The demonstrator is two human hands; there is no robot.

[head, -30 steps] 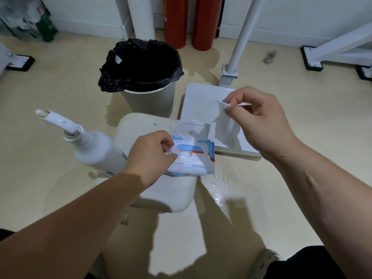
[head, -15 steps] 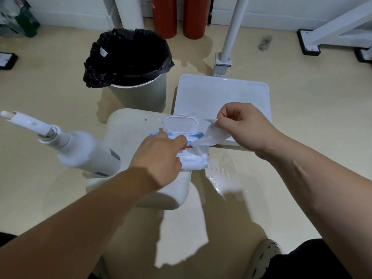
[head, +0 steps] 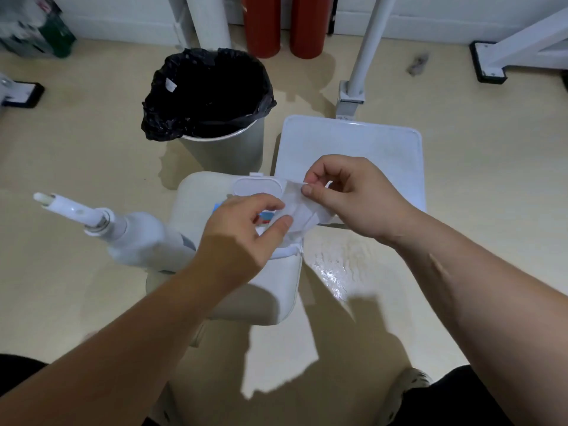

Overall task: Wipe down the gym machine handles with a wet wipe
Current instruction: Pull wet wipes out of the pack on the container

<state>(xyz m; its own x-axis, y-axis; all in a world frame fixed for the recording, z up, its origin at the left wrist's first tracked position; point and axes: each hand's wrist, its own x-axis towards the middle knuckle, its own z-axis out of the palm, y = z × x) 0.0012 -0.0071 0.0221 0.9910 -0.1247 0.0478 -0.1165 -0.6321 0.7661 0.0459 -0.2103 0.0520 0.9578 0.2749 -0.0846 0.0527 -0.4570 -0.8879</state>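
A white wet wipe (head: 302,210) is stretched between both hands above the wipes pack. My right hand (head: 347,195) pinches its upper right edge between thumb and fingers. My left hand (head: 246,229) pinches its lower left part with thumb and fingers. The wipes pack (head: 258,187), white with blue and red print, lies on a cream stool (head: 276,290) with its flip lid standing open; my left hand hides most of it. No machine handle is in view.
A white pump bottle (head: 129,235) stands on the stool's left side. Behind it is a grey bin (head: 224,146) with a black liner. A white plate (head: 368,149) lies on the floor at a white machine post (head: 365,47). Two red cylinders (head: 282,23) stand by the wall.
My right hand pulled the wipe out of the pack and came back lower. My left hand left the pack and now pinches the wipe as well. The camera tilted slightly.
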